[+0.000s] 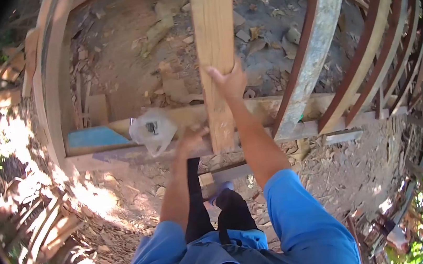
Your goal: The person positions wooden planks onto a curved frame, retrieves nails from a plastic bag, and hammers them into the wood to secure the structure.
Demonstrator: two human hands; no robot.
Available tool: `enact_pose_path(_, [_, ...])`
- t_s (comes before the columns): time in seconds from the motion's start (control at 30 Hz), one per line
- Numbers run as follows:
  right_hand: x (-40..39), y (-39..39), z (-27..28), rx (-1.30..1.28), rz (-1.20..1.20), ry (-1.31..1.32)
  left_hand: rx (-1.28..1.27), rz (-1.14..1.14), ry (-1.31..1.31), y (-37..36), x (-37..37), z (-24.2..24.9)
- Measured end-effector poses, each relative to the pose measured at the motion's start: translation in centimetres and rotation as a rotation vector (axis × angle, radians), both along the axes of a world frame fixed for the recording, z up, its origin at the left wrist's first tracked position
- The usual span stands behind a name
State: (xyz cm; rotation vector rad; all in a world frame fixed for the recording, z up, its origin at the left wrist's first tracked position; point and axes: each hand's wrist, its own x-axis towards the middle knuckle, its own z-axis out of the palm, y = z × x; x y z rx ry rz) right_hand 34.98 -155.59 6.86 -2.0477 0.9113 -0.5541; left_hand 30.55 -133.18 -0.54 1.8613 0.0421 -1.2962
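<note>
Nearest, blue sleeves lead out to both hands. The left hand [190, 141] rests at the plank's [217, 52] lower end; whether its fingers grip is unclear. The right hand [230, 81] clasps the plank higher, fingers wrapped round its edge. The plank stands across the horizontal beam [119, 156]; holding it square and steady seems best, clear of the plastic bag [152, 131].

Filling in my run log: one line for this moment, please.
right hand: gripping plank | left hand: at plank's lower end, grip unclear | plastic bag: on beam
</note>
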Motion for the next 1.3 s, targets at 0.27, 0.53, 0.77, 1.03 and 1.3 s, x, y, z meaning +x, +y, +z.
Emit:
enact_pose_path(0.27, [0.6, -0.7, -0.9, 0.1, -0.01, 0.067, -0.623, 0.42, -0.602, -13.2, 33.7, 20.2])
enact_pose_path(0.53, [-0.9, -1.0, -0.6, 0.184, 0.1, 0.275, -0.668, 0.445, -0.582, -23.4, 45.8, 30.2])
enact_pose_path(0.77, [-1.2, -0.4, 0.8, 0.179, 0.104, 0.156, -0.613, 0.485, -0.438, -27.3, 44.0, 34.4])
enact_pose_path(1.03, [-1.6, -1.9, 5.4, 0.366, -0.012, 0.133, -0.588, 0.49, -0.601, -28.3, 44.0, 33.9])
enact_pose_path(1.3, [-1.6, -2.2, 5.8, 0.419, 0.009, 0.251, -0.598, 0.474, -0.435, -28.9, 41.1, 36.2])
